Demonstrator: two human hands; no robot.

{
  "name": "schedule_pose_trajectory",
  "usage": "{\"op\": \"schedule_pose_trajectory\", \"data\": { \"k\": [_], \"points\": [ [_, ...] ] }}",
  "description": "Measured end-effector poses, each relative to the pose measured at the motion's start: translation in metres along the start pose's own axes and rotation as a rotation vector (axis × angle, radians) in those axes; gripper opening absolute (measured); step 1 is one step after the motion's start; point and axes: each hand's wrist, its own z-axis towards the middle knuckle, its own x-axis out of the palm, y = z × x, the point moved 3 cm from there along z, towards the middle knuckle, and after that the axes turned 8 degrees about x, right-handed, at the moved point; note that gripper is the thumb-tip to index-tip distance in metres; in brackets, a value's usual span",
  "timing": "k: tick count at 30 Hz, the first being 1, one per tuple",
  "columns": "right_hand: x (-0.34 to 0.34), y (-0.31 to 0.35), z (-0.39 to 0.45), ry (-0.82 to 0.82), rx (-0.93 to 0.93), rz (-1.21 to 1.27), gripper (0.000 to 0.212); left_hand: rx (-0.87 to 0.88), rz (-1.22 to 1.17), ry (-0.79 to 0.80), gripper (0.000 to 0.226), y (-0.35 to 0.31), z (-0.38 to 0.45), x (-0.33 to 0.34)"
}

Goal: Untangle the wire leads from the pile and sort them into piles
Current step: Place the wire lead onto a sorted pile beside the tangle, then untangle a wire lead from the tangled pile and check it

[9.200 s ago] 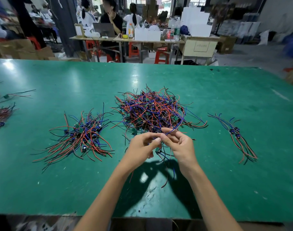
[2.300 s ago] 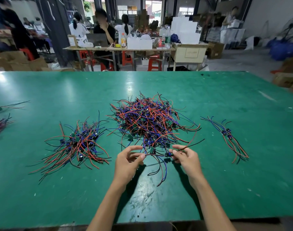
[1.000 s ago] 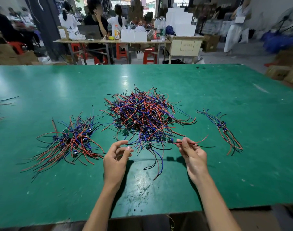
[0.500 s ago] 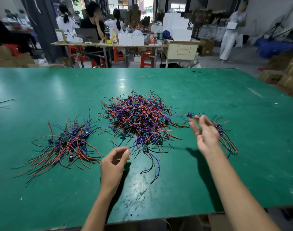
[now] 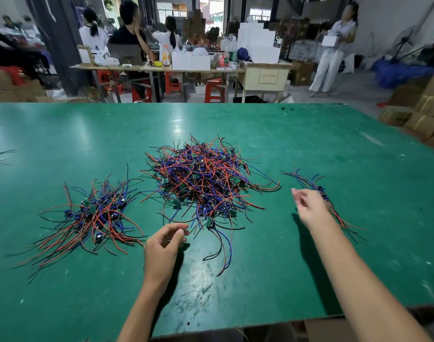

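A glossy green desk (image 5: pixel 309 144), scuffed pale near its front edge, carries three heaps of thin, flexible wire leads in red, blue and black insulation. The big tangled pile (image 5: pixel 206 181) sits at the middle, a domed knot of looping strands with small green circuit boards caught in it; a few long leads trail from it toward 6 o'clock. At 9 o'clock from it lies the left sorted pile (image 5: pixel 92 218), flatter, its strands fanning out toward 8 o'clock. At 3 o'clock lies the small right pile (image 5: pixel 317 186), a slim bundle running roughly from 11 to 5 o'clock.

The left hand (image 5: pixel 164 248) hovers just below the tangle's near edge, fingers loosely curled with thumb and forefinger apart, gripping nothing. The right hand (image 5: pixel 309 208) is over the near side of the small right pile, blurred, fingers loose and slack with no wire visibly held.

Beyond the desk at 12 o'clock, people sit at a cluttered wooden table (image 5: pixel 161 67) with red plastic stools and white boxes.
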Motion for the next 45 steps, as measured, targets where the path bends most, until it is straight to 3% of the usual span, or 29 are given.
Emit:
{"op": "schedule_pose_trajectory", "data": {
  "k": [2, 5, 7, 10, 14, 18, 22, 29, 32, 35, 38, 42, 45],
  "points": [
    [0.020, -0.007, -0.008, 0.004, -0.076, -0.194, 0.040, -0.005, -0.014, 0.004, 0.027, -0.001, -0.001, 0.000],
    [0.054, -0.018, -0.019, 0.153, -0.415, -0.958, 0.052, -0.009, -0.015, 0.005, 0.028, -0.003, -0.002, 0.000],
    [0.062, -0.034, -0.011, 0.222, -0.447, -1.249, 0.060, -0.015, -0.006, 0.009, 0.028, -0.004, -0.002, 0.001],
    [0.071, -0.041, -0.003, 0.098, -0.495, -1.487, 0.052, -0.011, 0.011, 0.011, 0.027, -0.006, -0.001, 0.001],
    [0.068, -0.037, 0.001, -0.001, -0.527, -1.423, 0.023, -0.020, 0.026, 0.003, 0.027, -0.007, -0.002, 0.000],
    [0.055, -0.038, -0.003, -0.058, -0.610, -1.335, 0.020, -0.018, 0.024, -0.003, 0.031, -0.008, -0.003, 0.001],
    [0.044, -0.042, -0.020, -0.070, -0.651, -1.077, 0.015, -0.002, 0.068, 0.025, 0.030, -0.009, -0.003, 0.002],
    [0.037, -0.049, -0.076, 0.246, -0.541, -0.470, 0.011, 0.186, 0.293, 0.117, 0.023, -0.029, -0.008, 0.023],
    [0.041, -0.062, -0.106, 0.346, -0.781, -0.541, 0.008, 0.108, 0.155, 0.209, 0.018, -0.044, -0.008, 0.050],
    [0.040, -0.081, -0.127, 0.286, -1.173, -0.781, 0.005, -0.128, -0.122, 0.215, 0.036, -0.059, 0.000, 0.072],
    [0.035, -0.093, -0.136, 0.230, -1.326, -0.812, 0.013, -0.144, -0.201, 0.210, 0.031, -0.059, 0.002, 0.076],
    [0.036, -0.100, -0.148, 0.345, -1.119, -0.776, 0.017, -0.174, -0.410, 0.193, 0.025, -0.047, -0.004, 0.069],
    [0.041, -0.100, -0.150, 0.377, -0.856, -0.723, 0.028, -0.114, -0.339, 0.127, 0.021, -0.044, -0.004, 0.059]
  ]
}}
